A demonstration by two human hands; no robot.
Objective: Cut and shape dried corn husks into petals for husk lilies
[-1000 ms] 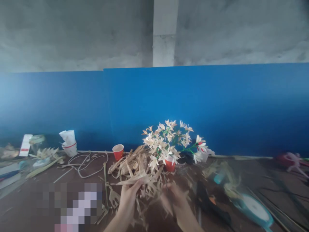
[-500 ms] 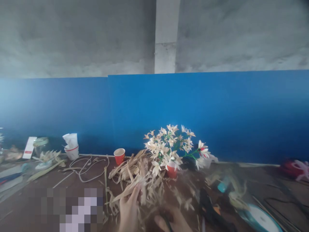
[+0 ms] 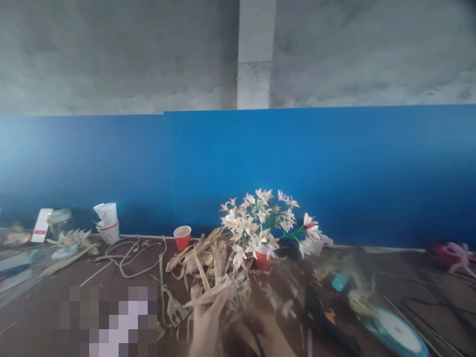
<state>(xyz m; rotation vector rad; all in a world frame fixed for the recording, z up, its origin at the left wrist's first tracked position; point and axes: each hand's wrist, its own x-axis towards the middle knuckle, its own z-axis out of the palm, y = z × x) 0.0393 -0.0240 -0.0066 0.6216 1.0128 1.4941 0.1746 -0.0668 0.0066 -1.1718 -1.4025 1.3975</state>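
Between the thumb and fingers of my left hand (image 3: 208,317) is a pale dried corn husk (image 3: 210,293), held at the front of a heap of husks (image 3: 219,253). Close by on the right, my right hand (image 3: 266,329) is blurred and curled round a dark-handled tool (image 3: 257,338) that looks like scissors; its tip is hard to make out. Husk scraps (image 3: 176,310) lie to the left of my hands. Behind them, a bunch of cream husk flowers (image 3: 256,223) on green stems stands in a red paper cup (image 3: 263,259).
A red and white paper cup (image 3: 182,239) and a looped white cable (image 3: 139,270) lie to the left. On the right are a black glue-gun-like tool (image 3: 323,317), a teal-edged spool (image 3: 399,332) and dark cords. A blue partition (image 3: 297,153) closes off the back.
My left hand has moved slightly right and turned the husk, which now lies flatter towards my right hand. My right hand stays close to its place, still blurred. The view has tilted a little.
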